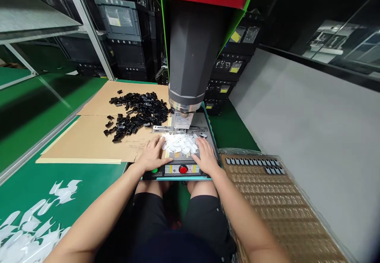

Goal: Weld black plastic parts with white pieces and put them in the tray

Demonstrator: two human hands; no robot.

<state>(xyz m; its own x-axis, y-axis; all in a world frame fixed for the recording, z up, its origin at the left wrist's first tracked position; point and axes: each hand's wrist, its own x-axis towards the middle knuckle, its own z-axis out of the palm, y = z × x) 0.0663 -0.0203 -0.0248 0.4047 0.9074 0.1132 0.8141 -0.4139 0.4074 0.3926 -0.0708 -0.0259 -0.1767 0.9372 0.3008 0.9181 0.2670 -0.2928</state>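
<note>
My left hand (pixel 153 153) lies flat, palm down, on the left side of the press's base plate (pixel 208 132), beside a green button (pixel 154 171). My right hand (pixel 206 155) rests the same way on the right side, fingers stretched out. Between them is a heap of small white plastic parts (pixel 180 142). A red button (pixel 183 169) sits on the front panel between my wrists. The grey press head (pixel 190 57) stands low over a metal fixture (pixel 181 126) behind the heap.
A pile of small black parts (pixel 136 114) lies on a cardboard sheet (pixel 89 140) to the left. A brown tray (pixel 276 207) with a row of dark parts stands at the right. White plastic offcuts (pixel 32 223) lie on the green table at lower left. Black crates are stacked behind.
</note>
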